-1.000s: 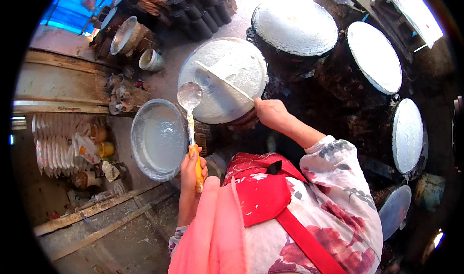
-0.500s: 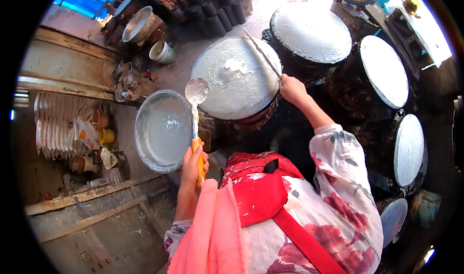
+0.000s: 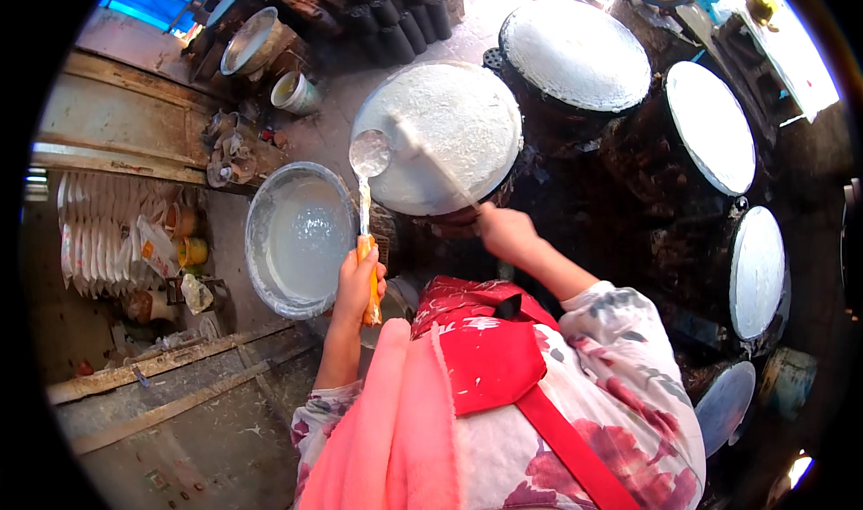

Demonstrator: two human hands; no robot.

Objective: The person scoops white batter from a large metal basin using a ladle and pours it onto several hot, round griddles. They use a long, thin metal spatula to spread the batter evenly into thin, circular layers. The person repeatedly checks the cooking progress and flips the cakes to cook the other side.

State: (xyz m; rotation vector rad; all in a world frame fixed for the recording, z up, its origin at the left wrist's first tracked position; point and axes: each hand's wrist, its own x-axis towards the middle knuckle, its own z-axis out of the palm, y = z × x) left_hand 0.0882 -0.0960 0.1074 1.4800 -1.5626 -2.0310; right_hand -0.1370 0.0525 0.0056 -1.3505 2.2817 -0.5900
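The white-coated round griddle (image 3: 472,106) lies ahead of both hands. At its near edge, the right hand (image 3: 509,233) is clamped on a thin stick (image 3: 442,166), blurred, slanting across the griddle. Left of that, the left hand (image 3: 360,283) grips an orange-handled ladle (image 3: 364,206). Left of the griddle sits a basin (image 3: 254,258) of white liquid.

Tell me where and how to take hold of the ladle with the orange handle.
Grip the orange handle, probably best from the near, lower side of the picture: it points that way, while the round bowl of the ladle sits at the far end of a white-smeared shaft. The left hand wraps the handle, leaving its lower end showing.
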